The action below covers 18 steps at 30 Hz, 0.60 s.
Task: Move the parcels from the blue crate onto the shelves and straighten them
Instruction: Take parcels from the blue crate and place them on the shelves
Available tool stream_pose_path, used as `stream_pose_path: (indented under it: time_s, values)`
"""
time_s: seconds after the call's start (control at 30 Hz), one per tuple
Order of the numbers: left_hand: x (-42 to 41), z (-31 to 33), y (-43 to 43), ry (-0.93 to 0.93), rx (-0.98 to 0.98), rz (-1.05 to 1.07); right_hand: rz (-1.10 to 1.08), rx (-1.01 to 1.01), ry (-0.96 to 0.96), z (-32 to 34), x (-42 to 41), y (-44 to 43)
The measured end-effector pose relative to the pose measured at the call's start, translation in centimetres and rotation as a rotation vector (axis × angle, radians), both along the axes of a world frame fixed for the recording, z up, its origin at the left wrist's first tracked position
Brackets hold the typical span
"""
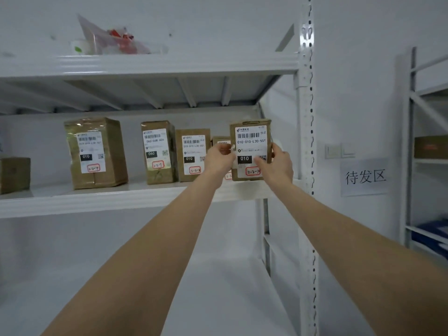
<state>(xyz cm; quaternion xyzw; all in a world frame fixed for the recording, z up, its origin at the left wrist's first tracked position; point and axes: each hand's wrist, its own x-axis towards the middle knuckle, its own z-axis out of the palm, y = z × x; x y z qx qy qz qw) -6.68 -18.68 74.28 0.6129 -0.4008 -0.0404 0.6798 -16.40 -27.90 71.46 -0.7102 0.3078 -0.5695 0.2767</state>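
both arms reached up; left hand and right hand gripped the upright parcel on the shelf.

"010-010-L30-551" and "010" are printed on the held parcel, "060" on a shelved parcel, and "待发区" on a wall sign.

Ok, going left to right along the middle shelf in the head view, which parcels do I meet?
Plain brown box → large parcel → 060 parcel → shorter 010 parcel → held parcel, gripped by the left hand and right hand.
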Motion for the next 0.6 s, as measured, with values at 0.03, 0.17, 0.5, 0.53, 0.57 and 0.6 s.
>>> stream_pose_path:
  time_s: [0.03,0.17,0.5,0.53,0.57,0.6]
  values:
    - [-0.3,0.0,-1.1,-0.001,0.004,-0.015,-0.006,0.001,0.009,0.1,-0.2,-1.2]
    - [-1.2,0.0,-4.6,-0.004,-0.012,-0.028,-0.021,-0.016,0.075,0.6,-0.3,-5.1]
    - [-0.2,-1.1,-8.6,-0.121,0.136,0.051,-0.028,0.039,0.17,-0.6,1.1,-8.3]
    - [0.0,-1.0,-8.7,-0.129,0.153,0.061,-0.017,0.051,0.174,-0.6,1.3,-8.4]
    - [0.2,-0.8,-8.8,-0.135,0.175,0.068,-0.009,0.06,0.18,-0.5,1.4,-8.4]
    - [0.4,-0.5,-8.8,-0.138,0.199,0.073,-0.007,0.064,0.189,-0.5,1.5,-8.4]
